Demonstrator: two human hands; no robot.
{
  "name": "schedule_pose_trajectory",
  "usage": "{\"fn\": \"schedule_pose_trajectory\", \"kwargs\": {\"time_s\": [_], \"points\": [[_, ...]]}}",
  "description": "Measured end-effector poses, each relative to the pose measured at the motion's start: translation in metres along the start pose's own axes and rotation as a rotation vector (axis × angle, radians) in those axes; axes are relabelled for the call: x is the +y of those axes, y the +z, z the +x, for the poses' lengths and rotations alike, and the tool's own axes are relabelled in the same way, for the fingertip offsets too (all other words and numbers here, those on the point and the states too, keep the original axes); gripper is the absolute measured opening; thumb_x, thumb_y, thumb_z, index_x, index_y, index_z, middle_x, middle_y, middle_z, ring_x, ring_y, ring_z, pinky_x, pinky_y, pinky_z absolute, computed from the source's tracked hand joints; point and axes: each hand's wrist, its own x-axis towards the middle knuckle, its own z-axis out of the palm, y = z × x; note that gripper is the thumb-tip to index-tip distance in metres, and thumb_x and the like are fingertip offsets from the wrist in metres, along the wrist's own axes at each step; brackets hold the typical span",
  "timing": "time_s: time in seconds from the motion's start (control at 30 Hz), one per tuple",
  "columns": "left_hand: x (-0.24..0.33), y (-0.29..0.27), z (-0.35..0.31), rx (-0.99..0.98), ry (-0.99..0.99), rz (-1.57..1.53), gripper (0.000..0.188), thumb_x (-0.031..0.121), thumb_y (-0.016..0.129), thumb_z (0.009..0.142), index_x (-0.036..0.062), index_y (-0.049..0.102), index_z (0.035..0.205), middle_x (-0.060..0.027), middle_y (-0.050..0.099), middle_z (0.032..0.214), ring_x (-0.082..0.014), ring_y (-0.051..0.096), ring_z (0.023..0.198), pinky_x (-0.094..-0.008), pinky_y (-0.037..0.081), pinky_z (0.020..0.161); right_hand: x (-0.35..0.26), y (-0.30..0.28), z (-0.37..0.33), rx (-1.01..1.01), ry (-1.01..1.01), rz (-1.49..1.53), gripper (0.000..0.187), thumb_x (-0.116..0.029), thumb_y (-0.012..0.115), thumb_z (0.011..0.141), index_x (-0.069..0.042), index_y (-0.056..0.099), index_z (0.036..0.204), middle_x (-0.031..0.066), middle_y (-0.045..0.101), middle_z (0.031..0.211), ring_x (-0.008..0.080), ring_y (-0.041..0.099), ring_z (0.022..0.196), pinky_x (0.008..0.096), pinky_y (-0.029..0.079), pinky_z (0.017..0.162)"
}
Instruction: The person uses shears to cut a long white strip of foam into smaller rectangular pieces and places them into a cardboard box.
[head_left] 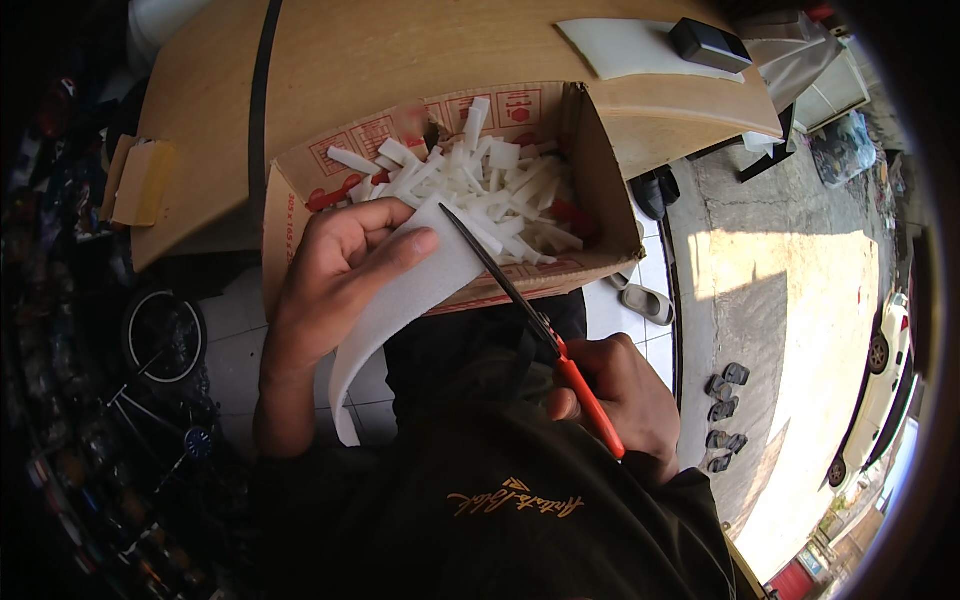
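A long strip of white foam sheet (420, 279) is pinched between the thumb and fingers of my left hand (350, 265); its lower end curls down toward my lap. In my right hand (620, 390) are scissors (522, 305) with orange-red handles, their dark blades pointing up and left. The blades lie along the strip's right edge near its top end and look nearly closed. Just beyond both hands a cardboard box (285, 235) holds a heap of small cut white foam pieces (480, 185). My left hand overlaps the box's near left side.
Behind the box is a wooden table (350, 60), with a white sheet (625, 50) and a dark box-shaped object (710, 45) at its far right. A small yellow-brown carton (140, 183) is at left. A bicycle wheel (163, 336) stands lower left. Grey slippers (648, 304) lie on the right-hand floor.
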Motion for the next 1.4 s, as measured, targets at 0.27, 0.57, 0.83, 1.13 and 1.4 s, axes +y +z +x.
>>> {"fn": "schedule_pose_trajectory", "kwargs": {"time_s": [0.27, 0.57, 0.83, 1.13, 1.4], "points": [[-0.001, 0.006, 0.002, 0.002, 0.045, -0.001, 0.023, 0.015, 0.061, 0.094, -0.0063, 0.062, 0.102, -0.0058, 0.069, 0.086, -0.0026, 0.059, 0.073, -0.0179, 0.046, 0.063, 0.0, -0.002, -0.002, -0.028, -0.045, 0.005, 0.083, -0.081, 0.059, 0.069, 0.0, 0.06, 0.086, 0.0184, 0.053, 0.061, 0.0413, 0.056, 0.064, 0.0458, 0.041, 0.06], [-0.007, 0.007, 0.006, -0.033, 0.081, 0.067, 0.022, 0.016, 0.064, 0.093, -0.0054, 0.063, 0.097, -0.0018, 0.066, 0.08, 0.0, 0.053, 0.071, -0.0186, 0.042, 0.061, -0.014, -0.001, 0.004, 0.042, -0.064, 0.034, 0.072, -0.069, 0.066, 0.074, 0.002, 0.063, 0.087, 0.0182, 0.055, 0.06, 0.0386, 0.057, 0.061, 0.0433, 0.041, 0.058], [-0.006, 0.002, 0.009, -0.017, 0.052, 0.096, 0.021, 0.016, 0.064, 0.093, -0.0054, 0.062, 0.096, -0.002, 0.066, 0.08, 0.0002, 0.053, 0.07, -0.0181, 0.042, 0.059, -0.021, 0.004, 0.011, 0.096, 0.068, 0.072, 0.033, -0.026, 0.077, 0.071, 0.005, 0.065, 0.075, 0.0135, 0.052, 0.054, 0.0255, 0.048, 0.049, 0.0355, 0.037, 0.053], [-0.005, 0.002, 0.008, -0.029, 0.072, 0.083, 0.021, 0.016, 0.064, 0.094, -0.0053, 0.063, 0.097, -0.0019, 0.065, 0.08, 0.0001, 0.054, 0.07, -0.0175, 0.043, 0.059, -0.021, 0.006, 0.001, 0.156, -0.04, 0.074, 0.069, -0.067, 0.063, 0.079, 0.002, 0.063, 0.084, 0.0178, 0.055, 0.063, 0.0349, 0.056, 0.06, 0.0422, 0.041, 0.059], [-0.004, 0.002, 0.008, 0.097, 0.129, 0.008, 0.028, 0.019, 0.064, 0.094, -0.0058, 0.062, 0.107, -0.0073, 0.069, 0.089, -0.0045, 0.061, 0.074, -0.0184, 0.048, 0.065, -0.004, 0.006, -0.003, 0.04, -0.046, 0.077, 0.089, -0.085, 0.053, 0.07, 0.001, 0.061, 0.091, 0.0192, 0.057, 0.068, 0.0416, 0.058, 0.07, 0.0461, 0.043, 0.064]]}}
